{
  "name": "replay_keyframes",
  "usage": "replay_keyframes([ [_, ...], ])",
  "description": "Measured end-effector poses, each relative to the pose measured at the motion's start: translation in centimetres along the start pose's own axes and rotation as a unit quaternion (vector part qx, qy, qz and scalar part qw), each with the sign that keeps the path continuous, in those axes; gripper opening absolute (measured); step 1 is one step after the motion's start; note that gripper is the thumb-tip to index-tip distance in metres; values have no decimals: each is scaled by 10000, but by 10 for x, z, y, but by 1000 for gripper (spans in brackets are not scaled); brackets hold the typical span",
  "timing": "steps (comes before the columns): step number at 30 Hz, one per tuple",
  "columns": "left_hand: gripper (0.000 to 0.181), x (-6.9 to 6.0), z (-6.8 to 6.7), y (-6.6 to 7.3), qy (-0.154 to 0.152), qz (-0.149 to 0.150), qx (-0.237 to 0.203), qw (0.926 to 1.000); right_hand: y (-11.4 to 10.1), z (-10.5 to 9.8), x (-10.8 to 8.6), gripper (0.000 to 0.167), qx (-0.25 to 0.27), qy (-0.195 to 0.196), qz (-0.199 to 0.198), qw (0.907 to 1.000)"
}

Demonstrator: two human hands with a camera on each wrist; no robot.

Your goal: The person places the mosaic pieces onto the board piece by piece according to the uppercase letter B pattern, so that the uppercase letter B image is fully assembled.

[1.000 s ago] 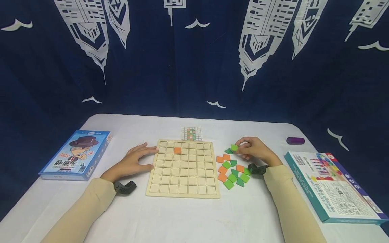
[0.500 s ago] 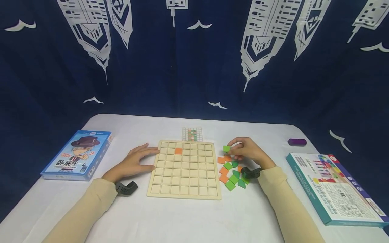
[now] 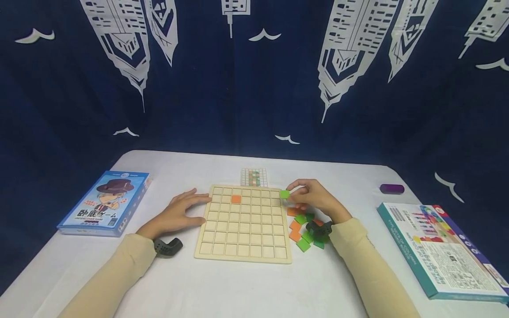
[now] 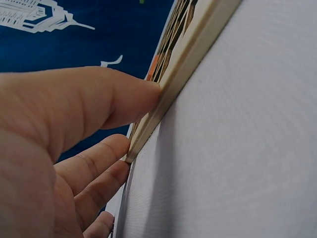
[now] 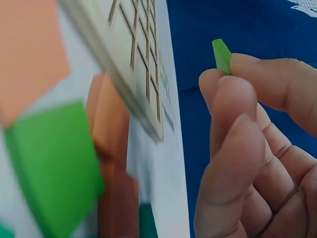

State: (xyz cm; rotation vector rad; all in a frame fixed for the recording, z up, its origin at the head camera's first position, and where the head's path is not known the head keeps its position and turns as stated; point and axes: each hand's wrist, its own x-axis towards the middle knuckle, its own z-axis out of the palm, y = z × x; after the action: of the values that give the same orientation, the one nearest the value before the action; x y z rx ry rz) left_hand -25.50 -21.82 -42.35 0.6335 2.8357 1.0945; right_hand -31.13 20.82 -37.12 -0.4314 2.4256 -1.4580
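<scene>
1. Head view: the right hand (image 3: 314, 198) pinches a green tile (image 3: 284, 194), which overlaps the far right corner of the board (image 3: 243, 260). The right wrist view shows the tile raised off the table (image 3: 246, 287).
2. The left hand (image 3: 177, 214) grasps nothing; its fingers are spread, with thumb and fingertips touching the board's left edge.
3. Only fingertips hold the green tile, so a slack pinch could let it fall or twist and settle across the ridges, not flat in a cell.
4. With the left hand merely touching the edge, a bump might slide the board and jolt the orange tile (image 3: 236, 199) sitting in a cell near the far edge.
5. Loose tiles (image 3: 303, 245) lie just beside the right edge, partly behind the wristband (image 3: 319, 229); a low wrist could scatter them. Contact there I cannot tell.
6. A forward shove could push the board against the card (image 3: 254, 177).
</scene>
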Motion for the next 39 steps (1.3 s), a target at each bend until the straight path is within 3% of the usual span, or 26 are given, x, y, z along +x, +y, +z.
replay_keyframes([
  [11, 66, -1, -1, 3, -12, -35, 6, 10000, -5, 22, 18, 38, 532, -28, 171, 9984],
  [20, 66, -1, 0, 1, -8, -102, 10, 9999, -12, 40, 27, 36, 1002, -342, 286, 9940],
  [39, 65, 1, 1, -2, -8, 1, 60, 10000, -30, 71, 42, 30, 543, -479, 360, 9967],
])
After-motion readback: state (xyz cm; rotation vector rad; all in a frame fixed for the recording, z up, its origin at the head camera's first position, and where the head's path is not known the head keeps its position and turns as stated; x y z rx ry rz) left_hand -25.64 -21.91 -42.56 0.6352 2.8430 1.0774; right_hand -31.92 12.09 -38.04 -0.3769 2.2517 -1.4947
